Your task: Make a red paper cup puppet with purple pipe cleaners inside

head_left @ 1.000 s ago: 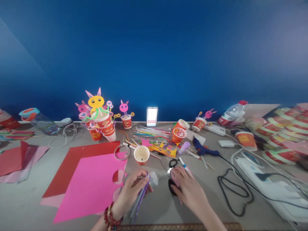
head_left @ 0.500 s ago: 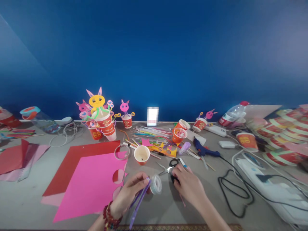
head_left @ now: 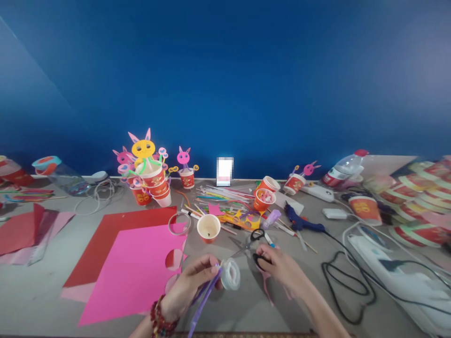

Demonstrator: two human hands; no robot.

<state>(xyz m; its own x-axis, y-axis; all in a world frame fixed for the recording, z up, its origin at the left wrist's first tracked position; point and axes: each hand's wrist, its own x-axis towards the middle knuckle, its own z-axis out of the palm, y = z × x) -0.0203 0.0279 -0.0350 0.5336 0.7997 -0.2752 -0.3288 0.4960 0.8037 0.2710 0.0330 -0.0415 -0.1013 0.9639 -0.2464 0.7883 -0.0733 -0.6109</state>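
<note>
My left hand [head_left: 199,277], with a red beaded bracelet at the wrist, pinches purple strips [head_left: 203,305] near their upper end. A roll of clear tape [head_left: 231,274] sits against its fingertips. My right hand [head_left: 278,264] is closed on a black handle of the scissors [head_left: 242,245], whose blades are spread and point left. Below my right hand lie pink paper scraps [head_left: 267,287]. Just above the tape stands a paper cup [head_left: 208,227], upright, with something small and dark at its bottom.
Pink paper [head_left: 137,267] and red paper [head_left: 91,249] lie at left. Decorated cups [head_left: 153,180] stand behind them. A blue glue gun [head_left: 303,220], black cord, power strip [head_left: 398,277] and stacked cups [head_left: 419,202] are at right. Sticks [head_left: 225,193] lie at the back.
My right hand has moved slightly right and down, and the scissors' handles have spread apart. The tape roll has shifted a little right beside my left hand.
</note>
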